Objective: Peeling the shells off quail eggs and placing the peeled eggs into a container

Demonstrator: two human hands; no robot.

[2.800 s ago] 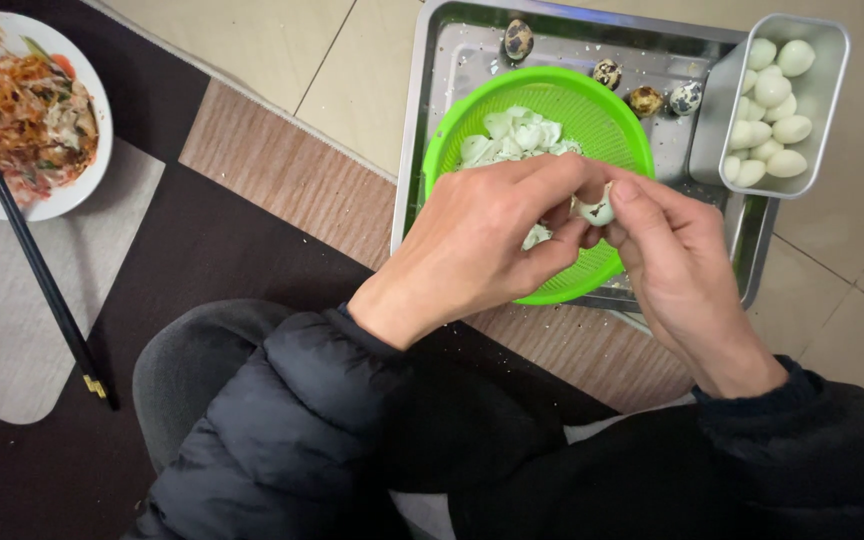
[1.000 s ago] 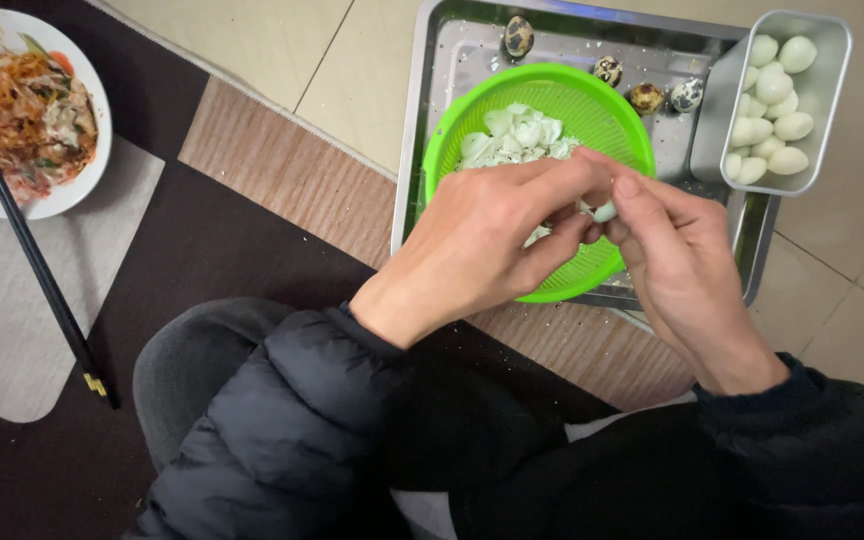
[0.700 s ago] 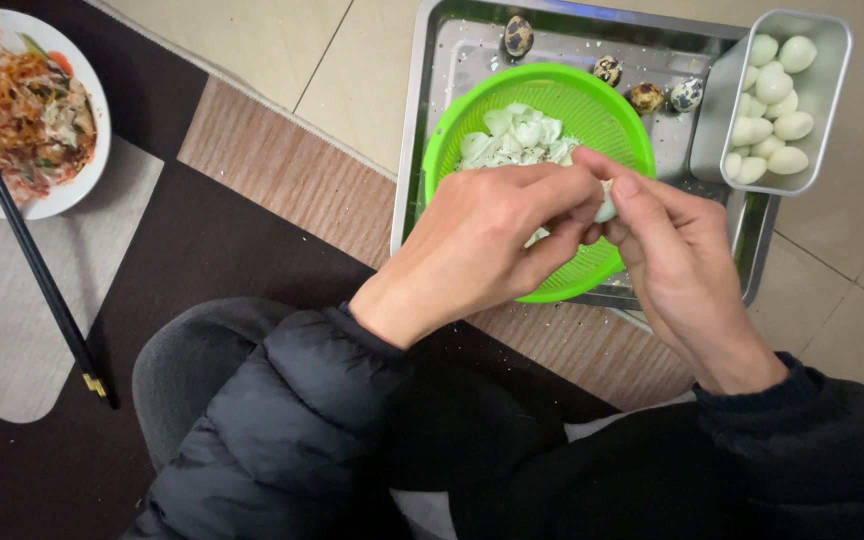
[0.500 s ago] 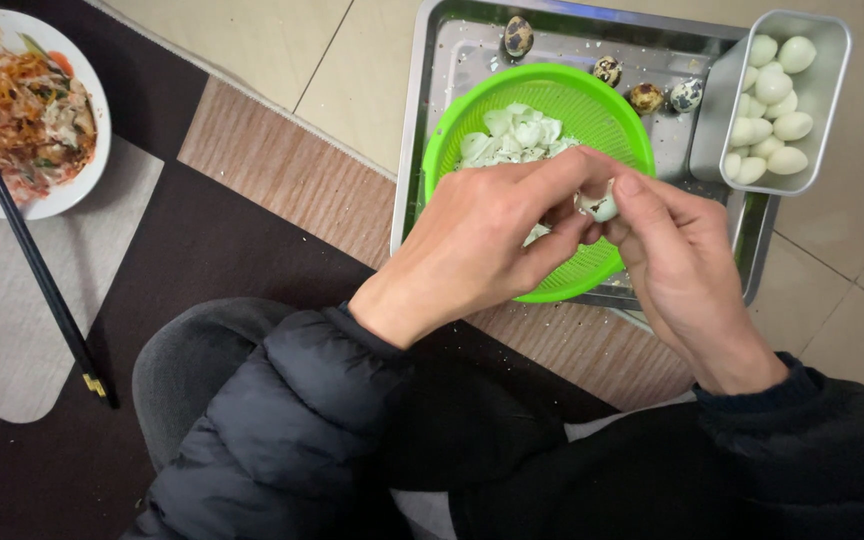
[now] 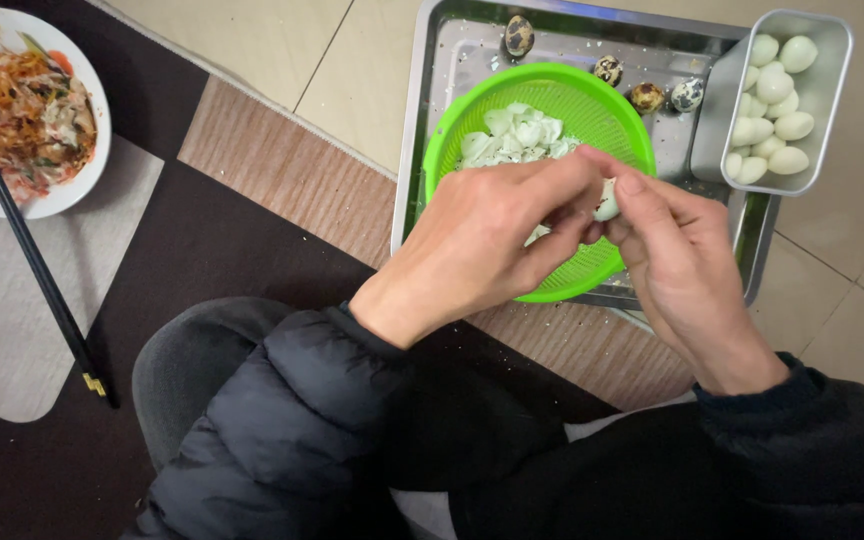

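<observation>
A small quail egg (image 5: 607, 203) is pinched between the fingertips of my left hand (image 5: 482, 240) and my right hand (image 5: 677, 260), right above a green plastic colander (image 5: 612, 115). Pale shell pieces (image 5: 517, 135) lie heaped in the colander's far half. The colander rests on a steel tray (image 5: 432, 90) set on the floor. Several speckled unpeeled eggs (image 5: 647, 97) lie along the tray's far edge. A steel rectangular tin (image 5: 832, 70) at the tray's right holds several white peeled eggs (image 5: 774, 115).
A white plate of mixed food (image 5: 27, 120) sits at the far left, with black chopsticks (image 5: 42, 280) leaning from it across the dark and grey rug (image 5: 202, 240). My dark puffy sleeves and knee fill the lower frame. Beige floor tiles (image 5: 252, 40) lie beyond.
Both hands stay over the colander with the egg between them. The fingers have shifted slightly around the egg, turning it a little. Nothing else has moved.
</observation>
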